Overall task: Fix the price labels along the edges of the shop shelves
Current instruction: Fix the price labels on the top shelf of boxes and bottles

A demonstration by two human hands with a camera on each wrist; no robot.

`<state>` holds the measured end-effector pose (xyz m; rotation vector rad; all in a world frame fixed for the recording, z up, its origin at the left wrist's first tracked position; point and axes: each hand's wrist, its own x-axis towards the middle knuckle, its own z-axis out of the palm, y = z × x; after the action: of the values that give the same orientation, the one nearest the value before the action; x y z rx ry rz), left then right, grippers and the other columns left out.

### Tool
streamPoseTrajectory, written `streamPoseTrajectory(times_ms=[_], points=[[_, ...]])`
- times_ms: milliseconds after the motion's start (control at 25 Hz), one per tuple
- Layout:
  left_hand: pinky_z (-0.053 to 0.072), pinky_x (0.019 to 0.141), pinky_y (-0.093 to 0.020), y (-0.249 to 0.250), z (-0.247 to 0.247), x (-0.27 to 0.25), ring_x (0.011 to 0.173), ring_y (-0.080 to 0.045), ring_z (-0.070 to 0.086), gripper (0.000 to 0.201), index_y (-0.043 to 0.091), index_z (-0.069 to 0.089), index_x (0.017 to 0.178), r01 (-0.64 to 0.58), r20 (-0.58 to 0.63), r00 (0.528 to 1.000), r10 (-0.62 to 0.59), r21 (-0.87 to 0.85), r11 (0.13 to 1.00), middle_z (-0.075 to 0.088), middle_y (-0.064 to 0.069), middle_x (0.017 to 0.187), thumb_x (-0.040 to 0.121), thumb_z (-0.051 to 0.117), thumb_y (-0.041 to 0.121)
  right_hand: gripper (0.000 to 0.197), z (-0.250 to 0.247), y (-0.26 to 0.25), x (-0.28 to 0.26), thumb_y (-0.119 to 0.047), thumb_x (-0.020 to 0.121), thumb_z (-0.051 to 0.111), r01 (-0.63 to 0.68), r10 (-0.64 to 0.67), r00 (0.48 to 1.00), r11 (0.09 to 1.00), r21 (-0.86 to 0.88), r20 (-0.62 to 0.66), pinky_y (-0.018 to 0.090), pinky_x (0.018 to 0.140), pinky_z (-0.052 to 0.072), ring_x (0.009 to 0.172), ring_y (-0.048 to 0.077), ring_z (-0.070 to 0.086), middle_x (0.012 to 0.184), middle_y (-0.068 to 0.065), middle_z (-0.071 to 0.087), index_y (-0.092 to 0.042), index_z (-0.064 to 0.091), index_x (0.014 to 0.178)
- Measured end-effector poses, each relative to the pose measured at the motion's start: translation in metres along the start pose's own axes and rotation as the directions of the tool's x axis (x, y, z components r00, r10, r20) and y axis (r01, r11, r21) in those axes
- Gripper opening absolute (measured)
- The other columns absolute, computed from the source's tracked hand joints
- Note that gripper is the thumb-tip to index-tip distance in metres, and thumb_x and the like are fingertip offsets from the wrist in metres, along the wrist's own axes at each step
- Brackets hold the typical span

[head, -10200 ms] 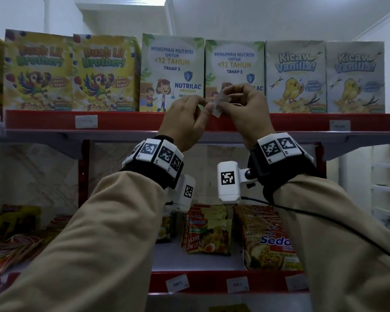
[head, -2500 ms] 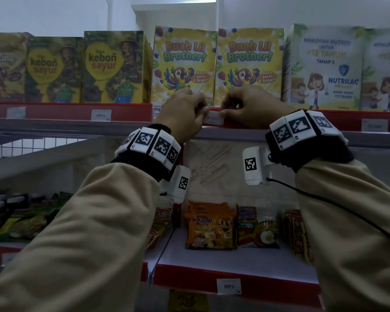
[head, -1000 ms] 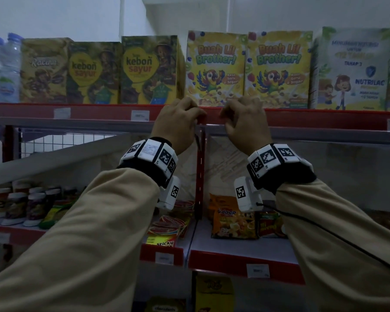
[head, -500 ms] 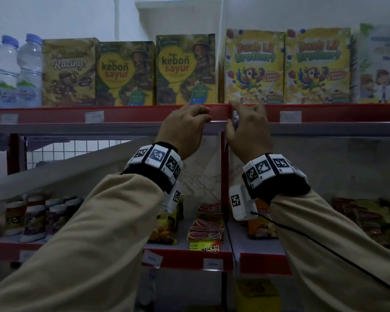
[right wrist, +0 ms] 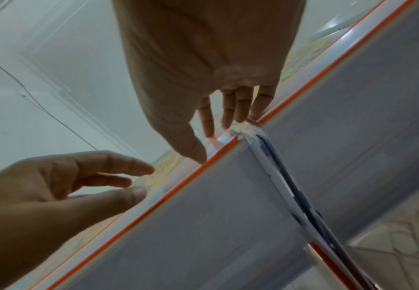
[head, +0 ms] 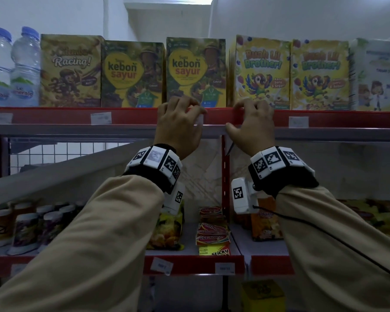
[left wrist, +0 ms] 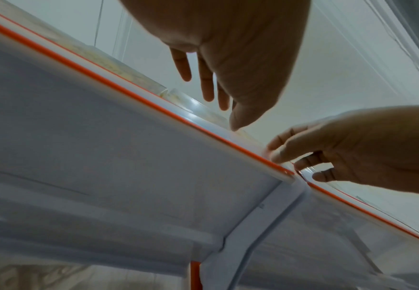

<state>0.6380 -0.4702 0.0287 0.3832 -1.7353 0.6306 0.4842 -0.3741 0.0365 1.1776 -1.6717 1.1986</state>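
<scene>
Both hands are up at the red front edge of the top shelf (head: 126, 117), just under the kebon sayur box (head: 195, 72). My left hand (head: 189, 115) lies over the edge, and a small white price label (head: 199, 120) shows beside its thumb and fingers. In the left wrist view the left hand (left wrist: 228, 109) has fairly straight fingers, thumb tip on the edge. My right hand (head: 241, 115) rests its fingers on the edge near the shelf joint, thumb underneath. The right wrist view shows the right hand's fingertips (right wrist: 228, 119) touching the strip.
More white labels sit along the red edge at left (head: 101, 118) and right (head: 298, 121). Cereal boxes (head: 260, 72) and water bottles (head: 24, 68) line the top shelf. A red upright post (head: 225, 176) stands between my wrists. Lower shelves hold jars, snack packs and labels (head: 225, 267).
My view and both hands have shifted left along the shelf edge. Since half a second ago the hands have spread apart, and a white label now shows beside the left fingers.
</scene>
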Motion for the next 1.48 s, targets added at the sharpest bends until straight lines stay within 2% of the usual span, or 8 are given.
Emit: streamPoseTrajectory(times_ms=[160, 320, 560, 760, 960, 1240, 1360, 1480], points=[[0.034, 0.095, -0.039, -0.027, -0.012, 0.005, 0.115, -0.025, 0.045, 0.039, 0.02, 0.06, 0.12, 0.075, 0.075, 0.994, -0.077, 0.028, 0.997, 0.053, -0.002, 0.121, 0.083, 0.06, 0.032, 0.047, 0.002, -0.013, 0.008, -0.052, 0.072, 0.063, -0.012, 0.012, 1.0, 0.987, -0.157, -0.003, 0.047, 0.095, 0.029, 0.119, 0.033, 0.031, 0.12, 0.008, 0.041, -0.021, 0.05, 0.104], [0.037, 0.094, -0.039, -0.043, -0.017, 0.002, 0.112, -0.024, 0.047, 0.037, 0.02, 0.062, 0.119, 0.061, 0.122, 0.99, -0.066, 0.046, 0.997, 0.054, -0.003, 0.117, 0.086, 0.06, 0.037, 0.044, 0.012, -0.034, 0.012, -0.056, 0.073, 0.059, 0.13, -0.125, 0.991, 0.963, -0.237, 0.039, 0.047, 0.092, 0.027, 0.114, 0.032, 0.034, 0.114, 0.004, 0.049, -0.023, 0.052, 0.1], [0.034, 0.093, -0.035, -0.048, -0.018, 0.003, 0.112, -0.026, 0.047, 0.039, 0.019, 0.059, 0.122, 0.046, 0.164, 0.985, -0.052, 0.04, 0.998, 0.055, -0.005, 0.119, 0.087, 0.063, 0.036, 0.031, 0.021, -0.053, 0.026, -0.04, 0.075, 0.068, 0.238, -0.228, 0.964, 0.969, -0.063, 0.134, 0.041, 0.093, 0.037, 0.109, 0.027, 0.042, 0.109, 0.005, 0.057, -0.021, 0.058, 0.097], [0.034, 0.094, -0.035, -0.048, -0.02, 0.012, 0.112, -0.028, 0.043, 0.043, 0.016, 0.057, 0.118, 0.065, 0.19, 0.98, -0.065, 0.009, 0.998, 0.053, -0.007, 0.118, 0.082, 0.07, 0.035, 0.029, 0.021, -0.059, 0.025, -0.03, 0.077, 0.068, 0.281, -0.275, 0.95, 0.96, -0.018, 0.149, 0.035, 0.094, 0.037, 0.11, 0.027, 0.044, 0.109, 0.009, 0.056, -0.015, 0.062, 0.101], [0.032, 0.093, -0.037, -0.048, -0.02, 0.019, 0.109, -0.03, 0.042, 0.044, 0.013, 0.056, 0.115, 0.067, 0.231, 0.97, -0.077, 0.052, 0.996, 0.05, -0.01, 0.116, 0.08, 0.072, 0.034, 0.026, 0.014, -0.066, 0.022, -0.02, 0.078, 0.064, 0.392, -0.383, 0.907, 0.92, -0.017, 0.176, 0.037, 0.085, 0.046, 0.099, 0.028, 0.056, 0.103, 0.011, 0.063, -0.011, 0.063, 0.103], [0.029, 0.094, -0.035, -0.049, -0.017, 0.01, 0.109, -0.03, 0.042, 0.041, 0.013, 0.054, 0.117, 0.056, 0.208, 0.977, -0.052, -0.011, 0.998, 0.047, -0.012, 0.116, 0.082, 0.069, 0.029, 0.031, 0.023, -0.076, 0.021, -0.035, 0.08, 0.062, 0.318, -0.274, 0.929, 0.935, -0.158, 0.248, 0.046, 0.096, 0.033, 0.118, 0.028, 0.042, 0.119, 0.007, 0.051, -0.02, 0.059, 0.107], [0.034, 0.09, -0.036, -0.049, -0.018, 0.013, 0.108, -0.031, 0.044, 0.04, 0.01, 0.054, 0.115, 0.054, 0.218, 0.975, -0.043, -0.045, 0.998, 0.047, -0.014, 0.115, 0.082, 0.07, 0.027, 0.026, 0.02, -0.079, 0.026, -0.039, 0.08, 0.062, 0.271, -0.24, 0.936, 0.958, -0.093, 0.26, 0.044, 0.093, 0.038, 0.109, 0.024, 0.048, 0.108, 0.003, 0.056, -0.02, 0.061, 0.099], [0.035, 0.088, -0.036, -0.05, -0.017, 0.014, 0.105, -0.031, 0.046, 0.039, 0.009, 0.055, 0.113, 0.048, 0.211, 0.977, -0.038, -0.042, 0.998, 0.049, -0.015, 0.114, 0.081, 0.07, 0.027, 0.025, 0.016, -0.083, 0.035, -0.036, 0.082, 0.064, 0.272, -0.231, 0.903, 0.96, -0.065, 0.362, 0.043, 0.085, 0.048, 0.094, 0.022, 0.055, 0.094, 0.004, 0.062, -0.013, 0.068, 0.09]])
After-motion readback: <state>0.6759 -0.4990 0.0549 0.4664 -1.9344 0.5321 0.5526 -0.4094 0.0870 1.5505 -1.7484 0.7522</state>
